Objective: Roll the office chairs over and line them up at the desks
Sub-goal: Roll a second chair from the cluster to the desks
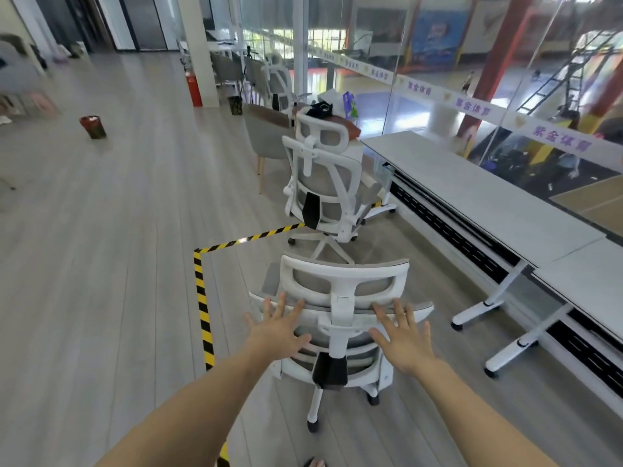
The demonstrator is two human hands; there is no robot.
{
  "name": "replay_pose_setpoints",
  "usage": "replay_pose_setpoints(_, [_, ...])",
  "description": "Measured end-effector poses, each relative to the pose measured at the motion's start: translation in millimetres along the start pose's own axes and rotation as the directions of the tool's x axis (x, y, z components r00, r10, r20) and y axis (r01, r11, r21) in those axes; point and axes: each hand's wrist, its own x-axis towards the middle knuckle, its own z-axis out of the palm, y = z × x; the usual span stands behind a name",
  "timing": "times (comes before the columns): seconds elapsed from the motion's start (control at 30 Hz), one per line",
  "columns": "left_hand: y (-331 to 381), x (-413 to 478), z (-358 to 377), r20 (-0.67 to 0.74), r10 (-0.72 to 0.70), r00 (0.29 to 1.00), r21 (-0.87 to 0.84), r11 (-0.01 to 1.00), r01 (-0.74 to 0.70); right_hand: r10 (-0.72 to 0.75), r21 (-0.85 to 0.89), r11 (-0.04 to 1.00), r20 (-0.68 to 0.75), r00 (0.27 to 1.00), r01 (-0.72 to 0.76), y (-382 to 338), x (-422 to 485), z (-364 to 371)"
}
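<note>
The grey wood floor point(101, 230) has yellow and black tape point(201, 298) stuck on it, bent like a corner. A big glass wall point(438, 79) runs along the right side, and it is bright behind it. Far back stands a white pillar point(199, 45) with a red fire extinguisher point(195, 89) just beside it.

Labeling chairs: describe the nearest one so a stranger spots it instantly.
Long white desks line the glass wall. Beside them stand two white mesh chairs. Pick the nearer chair, not the farther chair: left hand and right hand spread on its back.
</note>
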Motion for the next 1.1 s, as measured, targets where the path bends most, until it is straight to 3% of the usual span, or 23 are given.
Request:
replay_pose_setpoints(0.27, [-13,121,-81,0.008,-0.018,1.0,-0.03,0.999,0.018,-0.037,-0.007,0.999,0.024,0.999,0.037,-34,141,-42])
replay_pose_setpoints(0.47, [-47,196,-132,0.033,0.015,0.999,0.083,0.996,-0.018,-0.006,-0.041,0.999,0.07,0.998,0.008,-64,209,-67])
replay_pose_setpoints(0.9, [-122,274,-201,0.106,0.159,0.982,0.143,0.974,-0.173,0.162,-0.004,0.987,-0.01,0.987,-0.162,-158,250,-56])
replay_pose_setpoints(0.97, [-126,272,-210,0.076,0.207,0.975,0.117,0.97,-0.215,0.175,0.007,0.985,-0.02,0.984,-0.175,-168,246,-59])
replay_pose_setpoints(1.1, [-118,251,-220,-0.141,0.363,0.921,0.105,0.931,-0.351,0.29,0.023,0.957,-0.067,0.955,-0.289,-175,227,-69])
